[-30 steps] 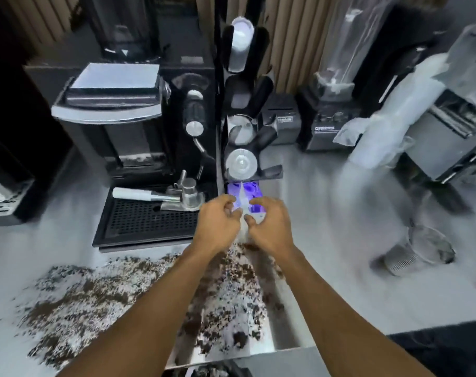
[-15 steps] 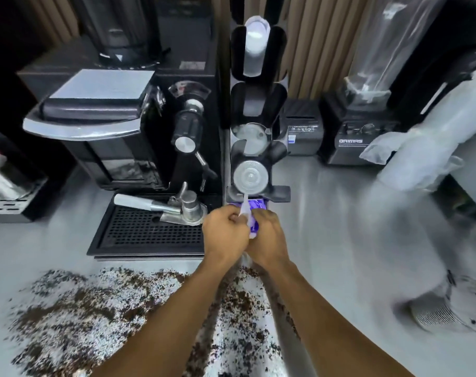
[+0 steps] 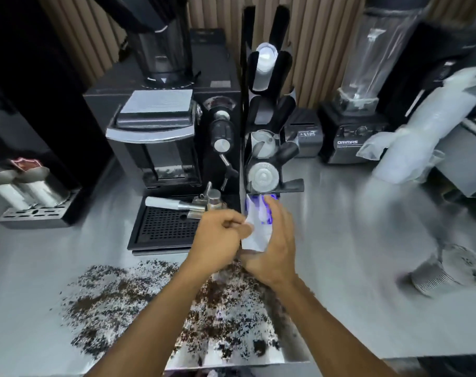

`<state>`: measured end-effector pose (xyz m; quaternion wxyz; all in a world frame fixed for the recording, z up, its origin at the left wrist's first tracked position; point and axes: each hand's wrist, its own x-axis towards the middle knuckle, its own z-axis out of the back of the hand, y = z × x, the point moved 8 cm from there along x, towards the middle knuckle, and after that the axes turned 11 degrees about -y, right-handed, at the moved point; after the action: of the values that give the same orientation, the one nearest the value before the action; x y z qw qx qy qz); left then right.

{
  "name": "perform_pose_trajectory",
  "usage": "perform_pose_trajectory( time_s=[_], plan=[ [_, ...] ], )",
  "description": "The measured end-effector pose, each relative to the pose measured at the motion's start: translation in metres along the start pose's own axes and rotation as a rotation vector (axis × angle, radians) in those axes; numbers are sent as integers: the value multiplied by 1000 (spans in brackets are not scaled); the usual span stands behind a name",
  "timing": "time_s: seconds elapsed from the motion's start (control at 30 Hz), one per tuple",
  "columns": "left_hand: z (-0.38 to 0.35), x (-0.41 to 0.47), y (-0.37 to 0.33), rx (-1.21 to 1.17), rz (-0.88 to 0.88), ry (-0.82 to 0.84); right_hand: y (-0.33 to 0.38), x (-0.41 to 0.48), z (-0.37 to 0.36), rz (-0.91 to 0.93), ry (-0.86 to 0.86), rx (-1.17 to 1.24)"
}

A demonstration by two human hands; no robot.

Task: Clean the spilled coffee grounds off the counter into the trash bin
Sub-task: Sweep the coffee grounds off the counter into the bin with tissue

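L hand (image 3: 217,240): fingers curled, pinching the top edge of a white tissue (image 3: 254,238). R hand (image 3: 274,248): fingers nearly straight, laid along the tissue and the purple pack (image 3: 269,197) behind it, thumb underneath. It's blurred, so whether the thumb really clamps is unclear. The pack sits mid-counter, right against the base of the cup rack (image 3: 294,185).

Grounds (image 3: 139,297) lie spread along the front edge of the counter (image 3: 353,240), centre to left, some right at the lip and some up near the drip tray (image 3: 166,227). Bin not in view.

Risks, as I judge them:
- The pack may lift or slide w/ the pull if R hand isn't pinning it. It could then knock the rack or yield a clump instead of one sheet.
- The tissue could tear, b/c the pinch is on one edge only.
- Both arms (image 3: 326,322) hang over the spill, so a dropped wrist would smear grounds or push them off the front edge onto the floor, not into the bin.
- A dry, thin tissue will prob. scatter fine grounds rather than gather them. A hard swipe leftward or toward the tray would drive them under it.
- A tipped metal cup (image 3: 446,273) lies near the right edge and could roll if bumped.
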<state>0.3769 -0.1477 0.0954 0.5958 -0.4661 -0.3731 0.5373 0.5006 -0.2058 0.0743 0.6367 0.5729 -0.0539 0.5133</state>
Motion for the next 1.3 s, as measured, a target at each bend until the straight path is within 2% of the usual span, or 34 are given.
perform_pose_trajectory(
  time_s=[0.07, 0.13, 0.23, 0.33, 0.37, 0.43, 0.5, 0.57, 0.63, 0.67, 0.77, 0.93, 1.0, 1.1, 1.2, 1.3],
  plan=[
    [12, -11, -7, -49, 11, 26, 12, 1, -8, -56, 65, -35],
    [35, -18, -15, -58, -18, -46, 20, -1, -14, -132, 177, -13],
    [72, -23, -15, 13, -52, -154, 35, -19, -18, -371, 387, 173],
    [96, -28, 6, 156, -38, -131, 48, -43, -19, -466, 588, 131],
    [101, -32, 10, 238, -73, -119, 50, -51, -18, -464, 647, 81],
    [106, -47, 7, 358, -254, -94, 54, -64, -13, -450, 721, 2],
    [85, -70, -4, 439, -500, 107, 58, -75, -11, -441, 767, -6],
    [48, -90, 5, 537, -608, 380, 60, -82, -10, -448, 790, 8],
    [20, -96, 24, 574, -550, 540, 53, -86, -9, -486, 791, 16],
    [12, -94, 29, 554, -522, 558, 49, -85, -7, -495, 791, 4],
    [-8, -84, 30, 514, -493, 557, 35, -76, 4, -537, 792, 36],
    [-39, -40, 39, 479, -261, 578, -22, -51, 21, -813, 729, 255],
    [-52, -16, 44, 450, -220, 556, -52, -35, 24, -778, 652, 186],
    [-75, 13, 47, 538, -335, 437, -89, -11, 23, -545, 531, -20],
    [-98, 27, 51, 731, -519, 304, -127, -2, 22, -504, 405, -120],
    [-116, 31, 60, 896, -661, 278, -140, 3, 19, -382, 405, -197]
  ],
)
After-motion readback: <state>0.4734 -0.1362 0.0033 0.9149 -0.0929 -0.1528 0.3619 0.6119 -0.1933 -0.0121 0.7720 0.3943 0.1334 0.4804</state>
